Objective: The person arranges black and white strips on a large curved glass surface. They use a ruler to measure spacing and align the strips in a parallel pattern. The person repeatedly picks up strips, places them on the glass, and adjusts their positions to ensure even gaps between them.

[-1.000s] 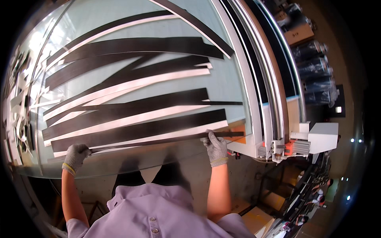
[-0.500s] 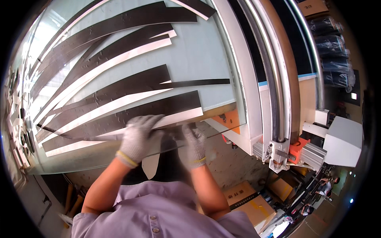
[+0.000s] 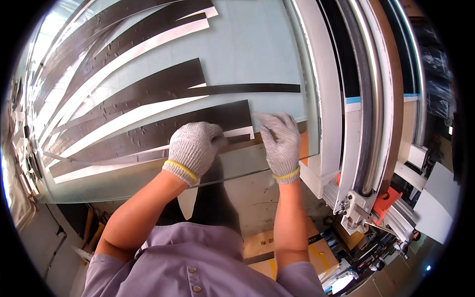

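Head view: left hand (image 3: 194,148) over strip (image 3: 118,159), grip unclear; right hand (image 3: 284,146) loose, empty; carton (image 3: 259,247) bears lettering

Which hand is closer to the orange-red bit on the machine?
Right. The right hand is ahead and to the left of the orange-red bit; the left hand is farther left, at a dark strip.

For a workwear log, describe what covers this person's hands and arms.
The left hand and right hand wear pale grey knitted gloves, each with a yellow band at the wrist edge. Short, plain lilac-grey sleeves of a buttoned shirt leave the forearms bare.
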`<state>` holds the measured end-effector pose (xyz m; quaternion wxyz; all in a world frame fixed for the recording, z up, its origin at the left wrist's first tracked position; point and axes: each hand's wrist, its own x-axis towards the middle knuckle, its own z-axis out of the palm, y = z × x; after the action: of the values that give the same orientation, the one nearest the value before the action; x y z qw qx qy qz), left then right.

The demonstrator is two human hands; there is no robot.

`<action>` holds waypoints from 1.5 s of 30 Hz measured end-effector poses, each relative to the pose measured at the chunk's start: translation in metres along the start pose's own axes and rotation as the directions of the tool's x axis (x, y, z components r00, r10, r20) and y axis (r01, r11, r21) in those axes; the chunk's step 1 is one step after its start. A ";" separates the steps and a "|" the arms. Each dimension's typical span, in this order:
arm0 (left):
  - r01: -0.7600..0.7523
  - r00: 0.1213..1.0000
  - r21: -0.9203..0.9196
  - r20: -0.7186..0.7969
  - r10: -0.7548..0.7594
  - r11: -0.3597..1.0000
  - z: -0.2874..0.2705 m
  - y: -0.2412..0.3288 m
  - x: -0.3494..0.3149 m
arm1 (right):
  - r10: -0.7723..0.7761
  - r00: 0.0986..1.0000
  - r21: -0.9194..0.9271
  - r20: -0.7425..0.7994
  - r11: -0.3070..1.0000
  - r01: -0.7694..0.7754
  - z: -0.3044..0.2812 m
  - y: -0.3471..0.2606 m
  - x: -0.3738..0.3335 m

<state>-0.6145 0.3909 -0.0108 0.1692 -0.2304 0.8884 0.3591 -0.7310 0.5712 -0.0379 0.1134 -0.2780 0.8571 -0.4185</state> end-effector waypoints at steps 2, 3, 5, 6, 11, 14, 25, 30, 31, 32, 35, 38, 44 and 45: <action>0.021 1.000 0.004 0.013 -0.021 1.000 0.002 0.005 0.007 | -0.163 0.976 -0.209 0.148 0.959 0.192 0.001 0.007 0.008; 0.030 0.999 0.006 0.020 -0.030 1.000 0.004 0.005 0.010 | -0.172 0.974 -0.216 0.146 0.955 0.201 0.002 0.011 0.008; 0.063 0.997 0.000 0.041 -0.063 0.998 0.005 0.004 0.015 | -0.195 0.969 -0.229 0.152 0.947 0.227 0.005 0.019 0.009; 0.084 0.995 -0.011 0.061 -0.083 0.996 0.003 0.005 0.017 | -0.214 0.969 -0.223 0.124 0.945 0.238 0.007 0.022 0.009; 0.082 0.995 0.017 0.046 -0.083 0.996 0.007 0.004 0.019 | -0.240 0.969 -0.225 0.051 0.943 0.245 0.015 0.027 0.005; 0.077 0.996 0.054 0.036 -0.079 0.996 0.008 0.006 0.018 | -0.241 0.969 -0.229 0.044 0.942 0.245 0.015 0.027 0.004; 0.082 0.996 0.074 0.016 -0.084 0.994 0.012 0.008 0.019 | -0.248 0.968 -0.231 0.048 0.940 0.252 0.015 0.029 0.004; 0.062 0.998 0.074 -0.018 -0.060 0.995 0.017 0.004 0.018 | -0.256 0.965 -0.225 0.063 0.938 0.264 0.014 0.029 0.005; 0.063 0.998 0.079 -0.016 -0.062 0.995 0.017 0.003 0.018 | -0.243 0.968 -0.217 0.067 0.943 0.252 0.012 0.026 0.005; 0.059 0.998 0.082 -0.021 -0.057 0.995 0.017 0.003 0.018 | -0.230 0.971 -0.208 0.071 0.948 0.240 0.011 0.024 0.005; 0.069 0.998 0.090 -0.015 -0.068 0.994 0.017 0.004 0.017 | -0.209 0.974 -0.239 0.085 0.945 0.224 0.012 0.023 0.005; 0.064 0.997 0.152 -0.055 -0.056 0.986 0.017 0.008 0.014 | -0.177 0.977 -0.244 0.120 0.949 0.201 0.011 0.019 0.008; 0.065 0.955 0.297 -0.297 0.027 0.953 0.010 -0.020 -0.027 | -0.143 0.980 -0.256 0.136 0.951 0.174 0.011 0.017 0.008; 0.091 0.951 0.282 -0.309 0.000 0.955 0.003 -0.034 -0.034 | -0.143 0.981 -0.263 0.131 0.949 0.174 0.011 0.018 0.007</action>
<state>-0.5671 0.3815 -0.0164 0.0704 -0.2760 0.9416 0.1797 -0.7393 0.5686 -0.0582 0.0872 -0.3817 0.8739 -0.2880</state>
